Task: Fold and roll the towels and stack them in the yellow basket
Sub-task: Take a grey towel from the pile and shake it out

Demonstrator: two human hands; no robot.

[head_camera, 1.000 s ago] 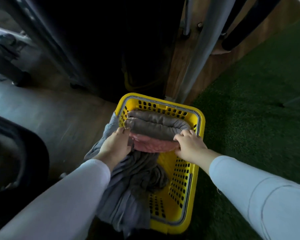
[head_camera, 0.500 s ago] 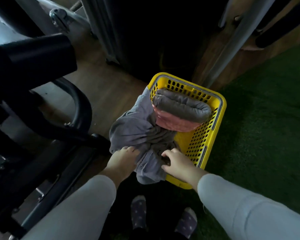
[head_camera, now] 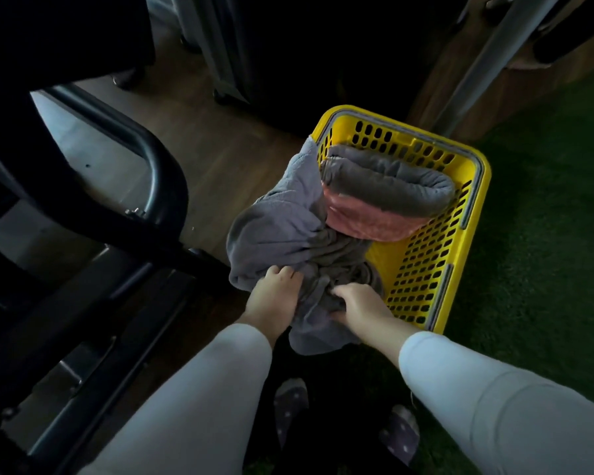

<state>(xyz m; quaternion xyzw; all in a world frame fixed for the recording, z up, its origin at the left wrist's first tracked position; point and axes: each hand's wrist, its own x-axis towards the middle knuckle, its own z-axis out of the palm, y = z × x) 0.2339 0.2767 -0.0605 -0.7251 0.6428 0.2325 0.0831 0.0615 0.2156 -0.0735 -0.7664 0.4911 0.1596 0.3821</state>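
Since 1 s ago both hands, left hand [head_camera: 275, 299] & right hand [head_camera: 360, 303], have come off the rolls to the near end. Yellow basket [head_camera: 426, 275] lies beyond & right of the fingers, long axis pointing away from them. Loose grey towel [head_camera: 282, 231] is bunched over its left rim, w/ both sets of fingers clamped in the cloth. Well past the fingers, at the far end: grey roll [head_camera: 388, 186], pink roll [head_camera: 364, 221] touching its near side, both lying crosswise to the basket.

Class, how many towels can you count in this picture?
3. A rolled grey towel at the far end of the basket, a rolled pink towel against it, a loose grey towel over the left rim. Others may lie hidden.
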